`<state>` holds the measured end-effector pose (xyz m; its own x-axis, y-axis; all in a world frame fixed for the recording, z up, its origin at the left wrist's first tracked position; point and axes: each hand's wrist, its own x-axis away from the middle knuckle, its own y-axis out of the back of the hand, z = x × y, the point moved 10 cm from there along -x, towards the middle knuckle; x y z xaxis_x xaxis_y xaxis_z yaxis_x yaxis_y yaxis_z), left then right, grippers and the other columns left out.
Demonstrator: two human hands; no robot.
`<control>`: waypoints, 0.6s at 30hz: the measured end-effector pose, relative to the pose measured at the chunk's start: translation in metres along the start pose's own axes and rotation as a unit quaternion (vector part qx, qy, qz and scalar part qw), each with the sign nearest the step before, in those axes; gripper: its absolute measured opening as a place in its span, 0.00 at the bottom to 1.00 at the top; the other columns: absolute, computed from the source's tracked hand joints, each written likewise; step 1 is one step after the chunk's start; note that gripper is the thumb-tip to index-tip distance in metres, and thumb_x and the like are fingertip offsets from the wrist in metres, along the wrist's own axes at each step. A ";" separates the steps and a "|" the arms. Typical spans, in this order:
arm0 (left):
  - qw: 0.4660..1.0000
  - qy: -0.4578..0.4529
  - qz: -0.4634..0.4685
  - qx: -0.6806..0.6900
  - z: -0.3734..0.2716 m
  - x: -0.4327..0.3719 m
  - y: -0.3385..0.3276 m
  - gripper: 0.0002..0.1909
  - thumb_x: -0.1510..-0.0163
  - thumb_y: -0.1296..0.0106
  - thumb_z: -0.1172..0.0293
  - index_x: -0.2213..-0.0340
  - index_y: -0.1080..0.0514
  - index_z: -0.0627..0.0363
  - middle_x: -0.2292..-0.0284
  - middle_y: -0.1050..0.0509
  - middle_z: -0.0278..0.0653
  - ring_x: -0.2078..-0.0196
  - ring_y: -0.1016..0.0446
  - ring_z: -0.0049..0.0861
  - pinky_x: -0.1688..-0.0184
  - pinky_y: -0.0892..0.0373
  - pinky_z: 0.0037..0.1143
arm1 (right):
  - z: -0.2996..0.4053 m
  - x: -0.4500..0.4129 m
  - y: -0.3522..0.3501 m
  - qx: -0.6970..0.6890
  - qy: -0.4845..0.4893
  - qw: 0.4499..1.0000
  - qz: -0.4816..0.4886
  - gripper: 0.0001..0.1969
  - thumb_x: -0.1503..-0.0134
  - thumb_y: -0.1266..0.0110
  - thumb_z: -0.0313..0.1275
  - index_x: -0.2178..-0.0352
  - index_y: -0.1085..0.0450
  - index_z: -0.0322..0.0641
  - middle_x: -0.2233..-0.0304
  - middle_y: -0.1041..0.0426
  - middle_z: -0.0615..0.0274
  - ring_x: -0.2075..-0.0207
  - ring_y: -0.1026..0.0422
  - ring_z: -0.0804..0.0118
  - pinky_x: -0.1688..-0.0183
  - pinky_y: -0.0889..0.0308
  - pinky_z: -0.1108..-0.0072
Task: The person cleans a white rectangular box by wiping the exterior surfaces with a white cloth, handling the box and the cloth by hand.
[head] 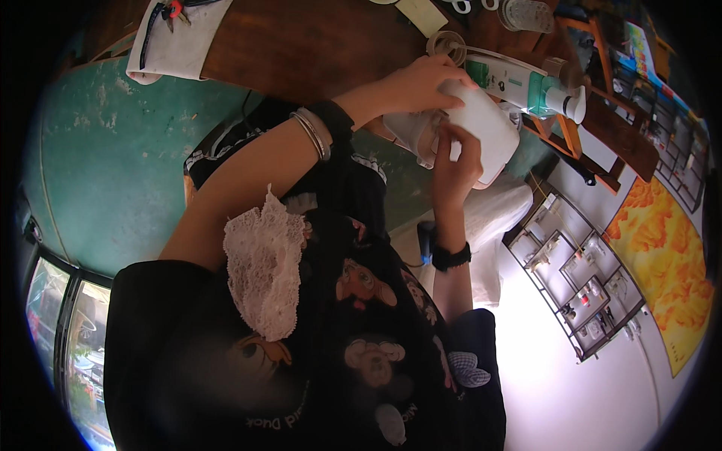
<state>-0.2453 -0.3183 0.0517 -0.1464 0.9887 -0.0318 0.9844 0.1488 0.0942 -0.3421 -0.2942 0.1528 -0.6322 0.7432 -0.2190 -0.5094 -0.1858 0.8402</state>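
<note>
A smooth white box-like container point(488, 132) with rounded corners lies tilted near the table's right side. My left hand point(437, 84) reaches across from the left, its fingers and thumb gripping the container's upper left edge. Below it, my right hand point(459, 160) has thumb and fingertips pinched together at the container's near left side. What those fingertips hold is hidden. A translucent plastic piece point(414, 135) sits beside the container, left of my right fingers. Just beyond lies a pump bottle point(507, 87) with a green and white label.
The brown wooden table point(304, 45) carries a round clear lid or dish point(448, 45), a ribbed glass point(527, 16) and a white cloth point(175, 42) with keys point(176, 10). Wooden stools point(615, 135) stand at right. Sheer white fabric point(488, 225) hangs beside my right forearm.
</note>
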 end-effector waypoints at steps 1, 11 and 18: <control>1.000 0.000 0.001 0.000 0.001 0.001 -0.001 0.21 0.53 0.42 0.64 0.55 0.27 0.45 0.56 0.33 0.42 0.50 0.36 0.37 0.46 0.39 0.32 | -0.001 -0.003 0.000 0.010 0.003 1.000 -0.007 0.08 0.53 0.46 0.15 0.69 0.30 0.34 0.70 0.27 0.56 0.69 0.28 0.56 0.66 0.32 0.71; 0.999 0.011 0.012 0.032 -0.001 0.000 0.000 0.21 0.54 0.42 0.65 0.56 0.27 0.44 0.56 0.34 0.42 0.50 0.36 0.37 0.46 0.39 0.32 | 0.029 -0.005 -0.012 0.031 0.100 0.992 0.073 0.10 0.53 0.50 0.16 0.67 0.32 0.34 0.70 0.28 0.56 0.67 0.30 0.55 0.65 0.34 0.70; 0.999 -0.011 0.009 0.029 0.009 -0.006 0.000 0.20 0.55 0.40 0.64 0.58 0.26 0.46 0.57 0.34 0.41 0.50 0.36 0.36 0.47 0.39 0.31 | 0.046 0.017 -0.022 0.043 0.119 0.984 0.124 0.07 0.53 0.51 0.17 0.70 0.33 0.33 0.73 0.30 0.53 0.68 0.32 0.52 0.66 0.35 0.67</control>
<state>-0.2437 -0.3246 0.0431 -0.1272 0.9904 -0.0533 0.9909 0.1293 0.0370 -0.3153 -0.2481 0.1536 -0.8551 0.5079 -0.1038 -0.2776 -0.2794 0.9192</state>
